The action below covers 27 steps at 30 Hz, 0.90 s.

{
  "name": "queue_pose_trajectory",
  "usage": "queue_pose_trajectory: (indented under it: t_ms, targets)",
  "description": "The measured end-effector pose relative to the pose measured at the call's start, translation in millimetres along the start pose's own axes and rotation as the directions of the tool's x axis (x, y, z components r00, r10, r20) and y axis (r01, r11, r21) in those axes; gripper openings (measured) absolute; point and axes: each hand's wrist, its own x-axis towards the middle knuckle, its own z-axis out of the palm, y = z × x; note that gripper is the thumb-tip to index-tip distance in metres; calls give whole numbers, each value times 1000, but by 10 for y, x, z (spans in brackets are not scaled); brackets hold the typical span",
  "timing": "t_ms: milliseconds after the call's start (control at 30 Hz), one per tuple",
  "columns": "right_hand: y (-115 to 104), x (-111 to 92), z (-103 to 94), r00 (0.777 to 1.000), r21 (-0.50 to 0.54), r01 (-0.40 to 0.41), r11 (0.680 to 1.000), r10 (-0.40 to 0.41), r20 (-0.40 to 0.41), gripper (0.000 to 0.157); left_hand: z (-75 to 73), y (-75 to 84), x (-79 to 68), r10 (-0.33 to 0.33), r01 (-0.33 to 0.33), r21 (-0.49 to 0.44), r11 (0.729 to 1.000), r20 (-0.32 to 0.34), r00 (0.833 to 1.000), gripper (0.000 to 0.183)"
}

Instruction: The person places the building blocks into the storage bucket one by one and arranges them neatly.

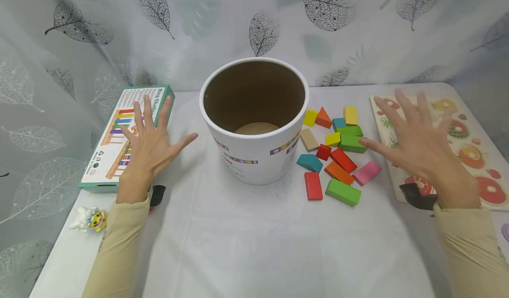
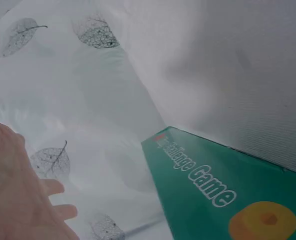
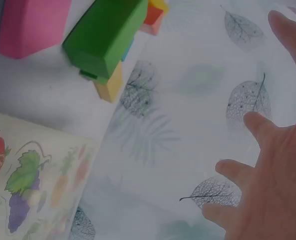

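My left hand (image 1: 153, 143) is spread with straight fingers over the right side of a green and white game box (image 1: 105, 145), and it holds nothing. In the left wrist view the green side of the box shows the word "Game". My right hand (image 1: 423, 141), fingers also splayed and holding nothing, hovers over a board printed with fruit (image 1: 479, 112). Its thumb points toward a loose group of coloured wooden blocks, among them a green block (image 1: 343, 192), a pink block (image 1: 366, 173) and a red block (image 1: 313, 186). Between the hands stands a large white bucket (image 1: 258, 165), its visible inside holding nothing.
A small white and yellow figurine (image 1: 89, 219) stands at the table's left edge, close by the left sleeve. Behind the table hangs a leaf-patterned curtain (image 1: 230, 20). The white tabletop (image 1: 254, 245) stretches in front of the bucket. A purple thing (image 1: 505, 231) shows at the right edge.
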Motion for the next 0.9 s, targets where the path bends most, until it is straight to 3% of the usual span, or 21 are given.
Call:
queue_pose_trajectory:
  t_ms: [67,167,200,267,333,367,500,567,600,667,767,900]
  targets:
    - [-29,-13,-10,1000,6,19,1000,-19,-6,97,-26,18,-6,13,-13,-37,999,-6,1000,100]
    - [-83,-52,-17,997,34,73,997,-72,-8,95,-88,85,-30,58,-62,-181,981,-28,998,91]
    - [-104,-67,-16,995,54,99,994,-98,-9,95,-114,118,-37,82,-90,-249,964,-41,996,88]
    - [-143,-102,-5,987,118,158,980,-159,-1,94,-176,203,-54,132,-145,-408,902,-59,989,81]
    - [-189,-135,11,976,200,211,957,-218,14,92,-233,302,-61,179,-193,-574,796,-81,981,77]
    - [-212,-155,22,970,243,229,943,-242,25,90,-256,361,-64,196,-206,-656,726,-89,977,77]
    - [-295,-233,94,952,406,247,880,-298,66,76,-272,641,-46,226,-215,-885,413,-129,966,88]
    - [-318,-265,147,939,442,270,855,-336,77,68,-248,784,-31,225,-214,-928,306,-148,963,95]
    - [-327,-278,173,932,455,279,846,-353,86,65,-233,847,-18,223,-221,-937,272,-162,961,99]
    - [-335,-301,223,914,468,303,830,-392,105,58,-209,953,7,218,-235,-943,235,-184,958,101]
    - [-338,-336,297,885,488,336,805,-447,128,50,-178,1064,56,217,-266,-942,204,-221,951,100]
    - [-346,-387,375,857,510,364,779,-494,143,45,-140,1134,108,224,-275,-940,203,-229,948,92]
